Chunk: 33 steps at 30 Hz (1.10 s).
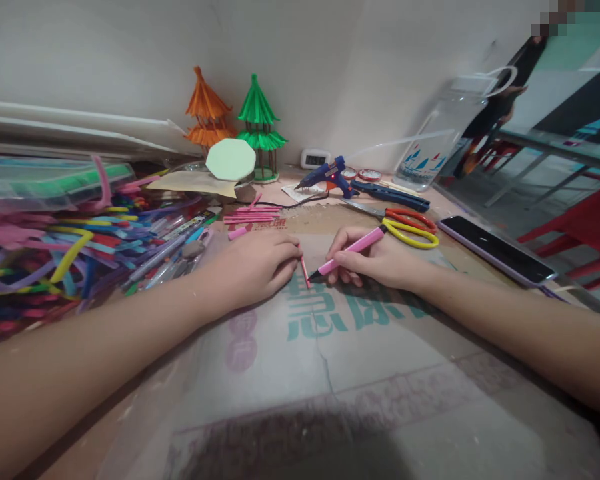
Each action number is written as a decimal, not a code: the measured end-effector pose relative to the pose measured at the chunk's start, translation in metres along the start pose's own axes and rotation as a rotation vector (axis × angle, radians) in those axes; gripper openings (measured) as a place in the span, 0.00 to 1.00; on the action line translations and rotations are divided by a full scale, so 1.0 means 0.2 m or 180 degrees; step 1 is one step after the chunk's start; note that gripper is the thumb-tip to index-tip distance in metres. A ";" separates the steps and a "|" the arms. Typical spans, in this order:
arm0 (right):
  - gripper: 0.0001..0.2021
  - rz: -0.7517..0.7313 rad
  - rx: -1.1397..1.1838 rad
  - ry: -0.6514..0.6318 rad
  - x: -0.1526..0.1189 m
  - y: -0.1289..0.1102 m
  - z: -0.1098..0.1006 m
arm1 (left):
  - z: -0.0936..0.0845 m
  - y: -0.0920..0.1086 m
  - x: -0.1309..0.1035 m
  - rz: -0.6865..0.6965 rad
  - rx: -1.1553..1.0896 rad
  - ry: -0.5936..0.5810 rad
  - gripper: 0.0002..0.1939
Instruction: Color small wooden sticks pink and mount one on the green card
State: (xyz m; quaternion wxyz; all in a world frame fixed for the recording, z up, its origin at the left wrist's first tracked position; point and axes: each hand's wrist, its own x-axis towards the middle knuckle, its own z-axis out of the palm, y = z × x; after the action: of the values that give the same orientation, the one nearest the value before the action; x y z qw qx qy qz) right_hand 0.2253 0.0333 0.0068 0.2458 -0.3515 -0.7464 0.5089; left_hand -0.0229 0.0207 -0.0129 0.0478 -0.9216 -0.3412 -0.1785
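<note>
My left hand (263, 263) is closed on a thin pink stick (305, 268), pinching its far end over the plastic-covered tabletop. In my right hand (365, 260) is a pink marker (357, 249), held like a pen with its dark tip at the stick's near end. The marker's pink cap (238, 233) lies just beyond my left wrist. Behind that sits a small pile of pink sticks (250, 214). Scissors (411, 227) with orange and yellow handles lie beyond my right hand.
A heap of colourful pipe cleaners (40, 260) covers the left side. At the back stand orange (207, 113) and green (260, 120) pagoda models, a blue glue gun (330, 176) and a small clock (315, 159). A clear bottle (430, 140) and a phone (497, 248) are at right.
</note>
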 end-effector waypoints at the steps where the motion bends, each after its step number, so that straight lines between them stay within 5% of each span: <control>1: 0.13 0.0026 -0.0017 0.0045 0.00 0.00 0.00 | 0.00 0.00 0.00 0.0003 -0.0001 -0.0005 0.16; 33: 0.12 0.0079 0.0175 0.0486 0.03 0.00 0.01 | -0.01 -0.01 0.00 -0.0031 0.0000 0.0024 0.15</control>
State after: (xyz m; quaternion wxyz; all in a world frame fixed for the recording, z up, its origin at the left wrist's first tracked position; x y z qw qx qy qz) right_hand 0.2197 0.0373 0.0064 0.3052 -0.3916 -0.7068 0.5040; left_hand -0.0242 0.0212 -0.0117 0.0481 -0.9193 -0.3455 -0.1823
